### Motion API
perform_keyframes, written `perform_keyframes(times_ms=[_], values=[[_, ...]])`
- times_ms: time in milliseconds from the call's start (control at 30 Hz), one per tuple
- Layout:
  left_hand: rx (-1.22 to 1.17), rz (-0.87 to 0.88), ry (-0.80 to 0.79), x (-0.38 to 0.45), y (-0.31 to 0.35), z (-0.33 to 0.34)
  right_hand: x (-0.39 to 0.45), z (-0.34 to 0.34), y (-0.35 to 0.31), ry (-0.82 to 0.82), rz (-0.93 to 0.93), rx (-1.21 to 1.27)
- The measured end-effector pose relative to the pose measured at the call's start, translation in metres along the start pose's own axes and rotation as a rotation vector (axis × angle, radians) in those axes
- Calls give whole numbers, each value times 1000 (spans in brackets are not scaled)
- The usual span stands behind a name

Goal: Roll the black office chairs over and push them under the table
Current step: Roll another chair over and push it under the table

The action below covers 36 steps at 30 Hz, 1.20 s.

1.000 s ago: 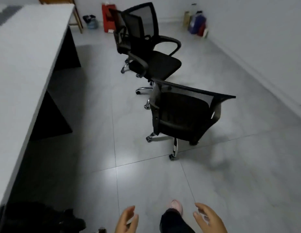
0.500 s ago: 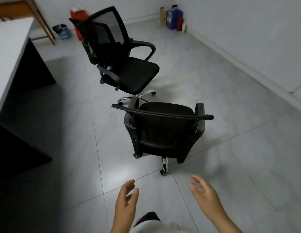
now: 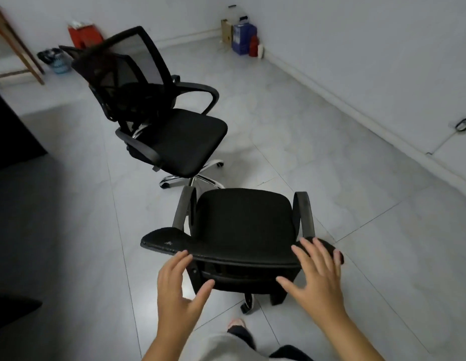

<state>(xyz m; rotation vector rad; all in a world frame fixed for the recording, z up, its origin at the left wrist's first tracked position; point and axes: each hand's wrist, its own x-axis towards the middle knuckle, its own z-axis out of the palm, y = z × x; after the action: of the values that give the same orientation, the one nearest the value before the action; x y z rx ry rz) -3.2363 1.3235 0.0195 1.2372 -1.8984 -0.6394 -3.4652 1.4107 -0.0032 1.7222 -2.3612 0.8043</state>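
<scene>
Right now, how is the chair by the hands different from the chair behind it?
The near chair shows its back to the person; the far chair is turned sideways. Both hands, left hand and right hand, reach the near chair's backrest top; nobody touches the far chair. The far chair's shiny base shows more. Both are black with armrests.

This looks like a plain office or spare workroom. Two black swivel chairs with mesh backs and chrome wheeled bases stand on a pale tiled floor (image 3: 317, 131): the near chair (image 3: 246, 222) and a second chair (image 3: 172, 131) beyond it. Bare white walls (image 3: 369, 35) meet the floor at a light skirting board. A dark desk (image 3: 10, 136) edges in at the left. In the far corners sit a small waste bin (image 3: 56, 62), a red box (image 3: 83, 35) and some bottles and cartons (image 3: 242, 37).
</scene>
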Motion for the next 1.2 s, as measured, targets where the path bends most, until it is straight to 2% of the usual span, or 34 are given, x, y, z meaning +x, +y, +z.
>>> perform_keyframes(times_ms=[67, 133, 200, 300, 367, 500, 567, 767, 867, 1033, 1200], values=[[158, 219, -75, 25, -13, 14, 9, 18, 10, 34, -57, -109], [314, 355, -121, 42, -21, 28, 14, 29, 23, 124, -110, -141], [468, 385, -91, 47, -23, 43, 22, 29, 38, 204, -164, -172], [585, 388, -25, 36, -12, 68, 40, 24, 74, 227, -244, -165], [630, 355, -59, 29, 6, 88, 58, 18, 102, 186, -294, -139], [738, 345, -263, 37, 53, 135, 100, 6, 166, 71, -400, -71], [740, 331, -278, 41, 74, 161, 127, 4, 198, 2, -443, -32], [805, 70, -183, 41, 141, 245, 204, 4, 272, -164, -607, 98], [848, -9, -77, 48, 165, 275, 235, 6, 290, -215, -674, 80], [901, -15, 102, 65, 184, 315, 279, 17, 314, -149, -780, 188], [972, -103, 155, 86, 194, 354, 324, 32, 334, -147, -862, 264]])
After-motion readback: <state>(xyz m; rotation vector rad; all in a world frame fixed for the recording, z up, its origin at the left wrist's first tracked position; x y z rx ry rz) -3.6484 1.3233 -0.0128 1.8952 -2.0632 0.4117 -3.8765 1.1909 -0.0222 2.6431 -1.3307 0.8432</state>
